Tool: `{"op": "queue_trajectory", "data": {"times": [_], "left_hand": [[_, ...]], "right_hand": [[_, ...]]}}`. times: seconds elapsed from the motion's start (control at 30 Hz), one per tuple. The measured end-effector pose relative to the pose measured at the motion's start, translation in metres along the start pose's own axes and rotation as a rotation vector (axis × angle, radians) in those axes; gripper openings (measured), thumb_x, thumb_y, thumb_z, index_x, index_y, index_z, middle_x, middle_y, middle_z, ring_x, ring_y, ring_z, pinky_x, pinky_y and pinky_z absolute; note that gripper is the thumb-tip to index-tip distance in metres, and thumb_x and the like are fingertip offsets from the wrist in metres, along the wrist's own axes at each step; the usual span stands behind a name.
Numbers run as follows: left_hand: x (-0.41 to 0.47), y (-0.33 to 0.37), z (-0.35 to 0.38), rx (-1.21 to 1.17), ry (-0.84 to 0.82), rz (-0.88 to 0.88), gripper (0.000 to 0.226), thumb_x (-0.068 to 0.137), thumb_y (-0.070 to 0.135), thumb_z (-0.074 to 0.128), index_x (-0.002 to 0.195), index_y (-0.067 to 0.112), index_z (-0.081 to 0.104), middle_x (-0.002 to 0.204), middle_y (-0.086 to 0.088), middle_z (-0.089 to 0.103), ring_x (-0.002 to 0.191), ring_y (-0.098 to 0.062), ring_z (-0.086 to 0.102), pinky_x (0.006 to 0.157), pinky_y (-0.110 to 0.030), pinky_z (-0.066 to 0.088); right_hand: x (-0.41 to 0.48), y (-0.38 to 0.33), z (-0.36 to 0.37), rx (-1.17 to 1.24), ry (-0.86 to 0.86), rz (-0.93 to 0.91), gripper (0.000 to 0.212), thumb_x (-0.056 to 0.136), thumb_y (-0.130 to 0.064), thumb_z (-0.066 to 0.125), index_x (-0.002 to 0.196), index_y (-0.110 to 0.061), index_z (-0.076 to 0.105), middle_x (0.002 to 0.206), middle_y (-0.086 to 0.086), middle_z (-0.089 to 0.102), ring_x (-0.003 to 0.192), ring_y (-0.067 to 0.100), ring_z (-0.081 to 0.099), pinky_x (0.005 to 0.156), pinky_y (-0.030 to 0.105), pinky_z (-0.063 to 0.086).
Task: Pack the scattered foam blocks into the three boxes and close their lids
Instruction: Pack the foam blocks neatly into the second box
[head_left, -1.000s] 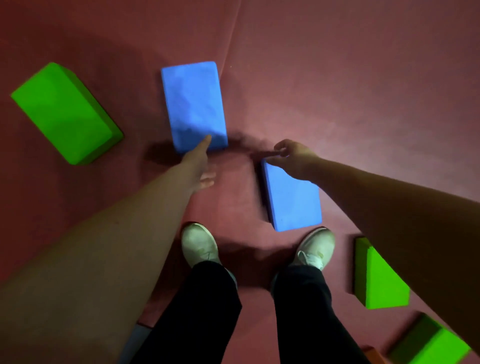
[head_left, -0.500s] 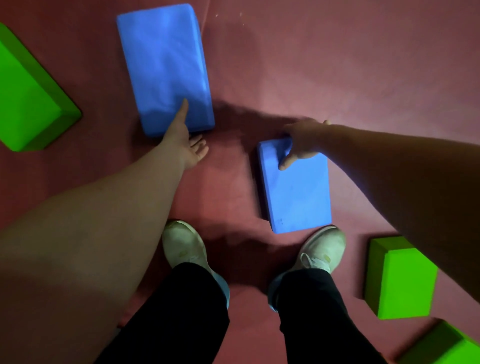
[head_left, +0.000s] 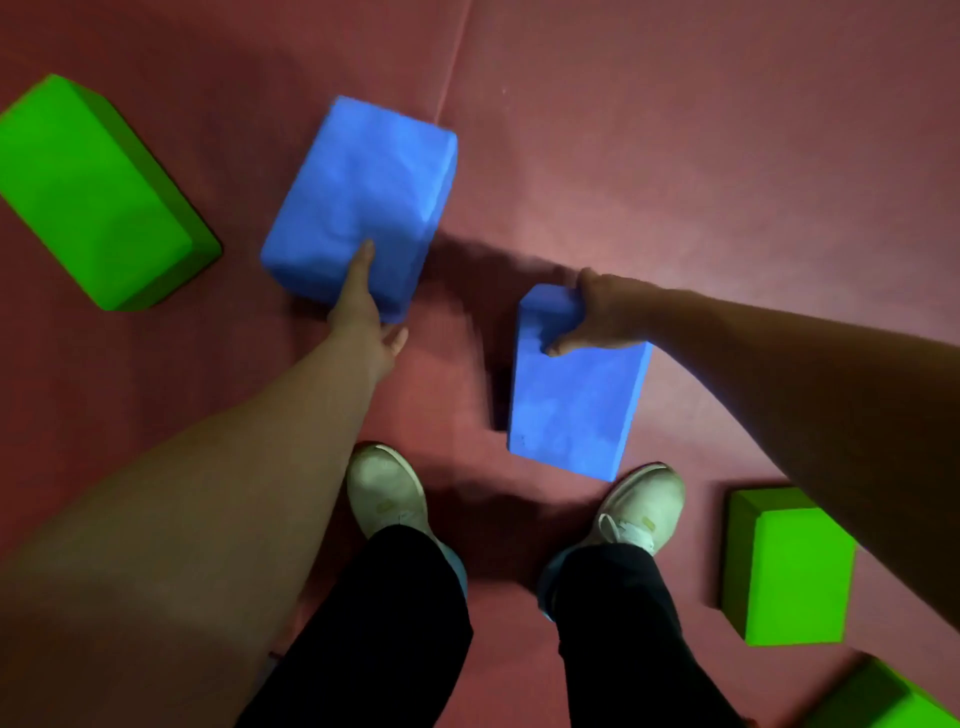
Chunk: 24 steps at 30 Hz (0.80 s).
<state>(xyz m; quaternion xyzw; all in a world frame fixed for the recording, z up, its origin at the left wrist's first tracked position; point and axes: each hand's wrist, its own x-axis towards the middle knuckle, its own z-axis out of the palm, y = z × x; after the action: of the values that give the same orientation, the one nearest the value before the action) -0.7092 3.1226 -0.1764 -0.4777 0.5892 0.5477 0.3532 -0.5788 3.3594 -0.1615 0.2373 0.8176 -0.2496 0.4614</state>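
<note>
Two blue foam blocks are in front of my feet on the dark red floor. My left hand (head_left: 363, 317) grips the near end of the larger-looking blue block (head_left: 358, 202), thumb on its top face, and the block is tilted with that end raised. My right hand (head_left: 597, 314) grips the far end of the second blue block (head_left: 574, 400), fingers curled over its edge, thumb on top. No box is in view.
Green foam blocks lie around: one at the far left (head_left: 88, 192), one at the right beside my right shoe (head_left: 787, 566), another at the bottom right corner (head_left: 878, 696). My two shoes (head_left: 387, 491) stand just behind the blue blocks. A floor-mat seam (head_left: 452, 67) runs away ahead.
My left hand has closed on the left blue block and tipped it up and round. My right hand keeps its hold on the right blue block, which has shifted slightly.
</note>
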Motion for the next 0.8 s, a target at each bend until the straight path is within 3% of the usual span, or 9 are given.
{"op": "queue_trajectory", "data": {"times": [0.1, 0.13, 0.23, 0.33, 0.43, 0.53, 0.6, 0.73, 0.8], "left_hand": [[-0.034, 0.020, -0.026, 0.011, 0.032, 0.011, 0.061, 0.073, 0.054, 0.074, 0.124, 0.029, 0.051, 0.114, 0.010, 0.066, 0.098, -0.014, 0.066, 0.091, -0.041, 0.050], [-0.048, 0.030, -0.037, 0.009, 0.044, 0.032, 0.061, 0.074, 0.051, 0.075, 0.125, 0.028, 0.051, 0.113, 0.010, 0.066, 0.095, -0.012, 0.067, 0.089, -0.040, 0.052], [-0.087, 0.052, -0.066, 0.003, 0.083, 0.119, 0.071, 0.068, 0.051, 0.081, 0.128, 0.026, 0.053, 0.114, 0.010, 0.066, 0.094, -0.012, 0.067, 0.067, -0.033, 0.057], [-0.127, 0.077, -0.089, 0.015, 0.176, 0.223, 0.056, 0.068, 0.055, 0.080, 0.109, 0.027, 0.053, 0.095, 0.010, 0.061, 0.082, -0.013, 0.064, 0.071, -0.039, 0.058], [-0.158, 0.104, -0.120, 0.057, 0.267, 0.359, 0.069, 0.044, 0.073, 0.078, 0.087, 0.025, 0.055, 0.097, 0.000, 0.067, 0.088, -0.024, 0.069, 0.081, -0.048, 0.059], [-0.193, 0.125, -0.154, 0.089, 0.358, 0.461, 0.077, 0.058, 0.065, 0.082, 0.112, 0.016, 0.058, 0.108, -0.001, 0.064, 0.094, -0.018, 0.064, 0.086, -0.035, 0.054], [-0.221, 0.133, -0.182, 0.106, 0.431, 0.511, 0.084, 0.064, 0.062, 0.081, 0.124, 0.009, 0.054, 0.114, -0.004, 0.065, 0.099, -0.022, 0.064, 0.090, -0.035, 0.052], [-0.285, 0.128, -0.242, 0.008, 0.503, 0.577, 0.080, 0.070, 0.056, 0.080, 0.127, 0.007, 0.053, 0.122, -0.008, 0.065, 0.111, -0.024, 0.063, 0.089, -0.028, 0.045], [-0.317, 0.114, -0.272, -0.063, 0.531, 0.583, 0.082, 0.069, 0.061, 0.079, 0.127, 0.009, 0.053, 0.121, -0.007, 0.065, 0.111, -0.025, 0.063, 0.094, -0.032, 0.048]], "right_hand": [[-0.026, -0.018, -0.026, 0.022, 0.071, 0.024, 0.092, 0.064, -0.065, 0.076, 0.130, -0.012, 0.040, 0.129, 0.015, 0.052, 0.112, 0.036, 0.054, 0.080, 0.034, 0.039], [-0.039, -0.030, -0.041, 0.046, 0.099, 0.022, 0.089, 0.067, -0.063, 0.076, 0.129, -0.011, 0.040, 0.129, 0.016, 0.051, 0.113, 0.036, 0.053, 0.081, 0.035, 0.038], [-0.075, -0.064, -0.077, 0.192, 0.206, 0.020, 0.077, 0.071, -0.054, 0.078, 0.122, -0.008, 0.043, 0.123, 0.014, 0.053, 0.110, 0.033, 0.054, 0.079, 0.033, 0.036], [-0.107, -0.102, -0.112, 0.287, 0.269, 0.027, 0.078, 0.072, -0.054, 0.077, 0.122, -0.007, 0.040, 0.117, 0.009, 0.054, 0.106, 0.030, 0.055, 0.078, 0.033, 0.037], [-0.138, -0.140, -0.137, 0.296, 0.235, 0.044, 0.079, 0.072, -0.055, 0.076, 0.123, -0.007, 0.038, 0.111, 0.006, 0.052, 0.095, 0.027, 0.051, 0.076, 0.033, 0.037], [-0.169, -0.168, -0.152, 0.305, 0.199, 0.035, 0.084, 0.071, -0.053, 0.076, 0.130, -0.007, 0.037, 0.113, 0.005, 0.050, 0.097, 0.026, 0.049, 0.080, 0.033, 0.038], [-0.195, -0.184, -0.157, 0.312, 0.207, -0.006, 0.080, 0.073, -0.051, 0.076, 0.130, -0.009, 0.038, 0.116, 0.006, 0.052, 0.097, 0.025, 0.050, 0.080, 0.033, 0.039], [-0.268, -0.218, -0.153, 0.390, 0.252, -0.171, 0.076, 0.072, -0.051, 0.079, 0.127, -0.015, 0.041, 0.112, 0.000, 0.054, 0.098, 0.022, 0.054, 0.080, 0.032, 0.041], [-0.307, -0.235, -0.142, 0.428, 0.257, -0.259, 0.075, 0.069, -0.052, 0.082, 0.123, -0.018, 0.042, 0.110, -0.003, 0.057, 0.098, 0.020, 0.057, 0.079, 0.032, 0.043]]}}
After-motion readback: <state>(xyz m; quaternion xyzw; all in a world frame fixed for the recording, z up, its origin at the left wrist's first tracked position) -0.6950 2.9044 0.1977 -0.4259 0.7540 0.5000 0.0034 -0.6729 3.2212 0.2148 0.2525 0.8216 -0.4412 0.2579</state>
